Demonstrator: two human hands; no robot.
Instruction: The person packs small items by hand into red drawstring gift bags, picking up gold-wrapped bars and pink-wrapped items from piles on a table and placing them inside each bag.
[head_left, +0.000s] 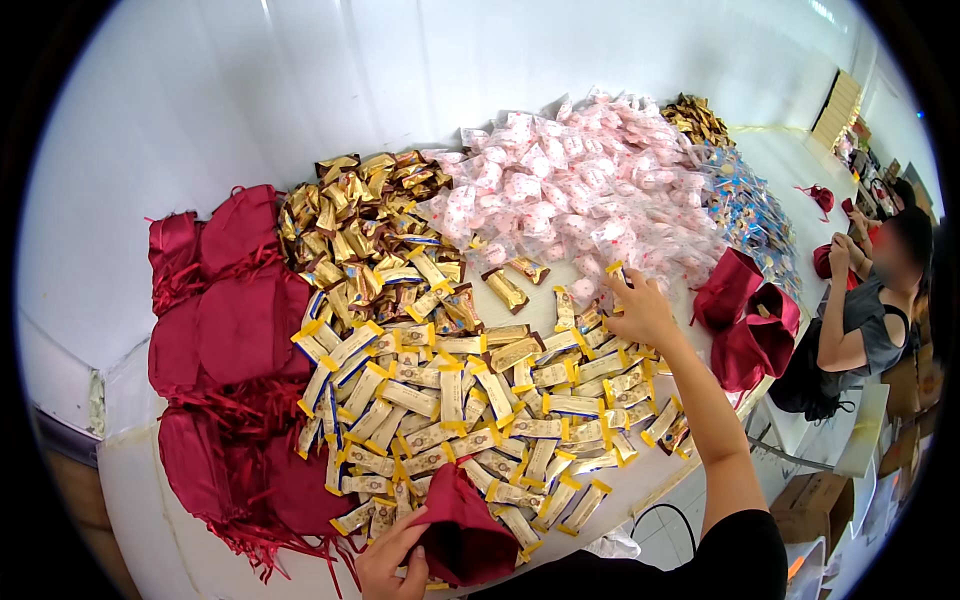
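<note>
My left hand grips the rim of a dark red fabric drawstring bag, its mouth open towards me, at the table's near edge. Farther right, my right hand reaches over the heap and holds a cream-and-yellow wrapped candy bar upright between its fingers. Many similar wrapped bars are spread across the middle. Behind them lie gold-and-brown wrapped sweets and a large heap of pink-and-white packets. Several red bags stand with mouths open beyond my right forearm.
Stacks of flat red bags with ribbons lie at the left. A heap of blue wrapped lollipops is at the right. A white wall backs the table. Another person sits at the far right, hands on a red bag, near cardboard boxes.
</note>
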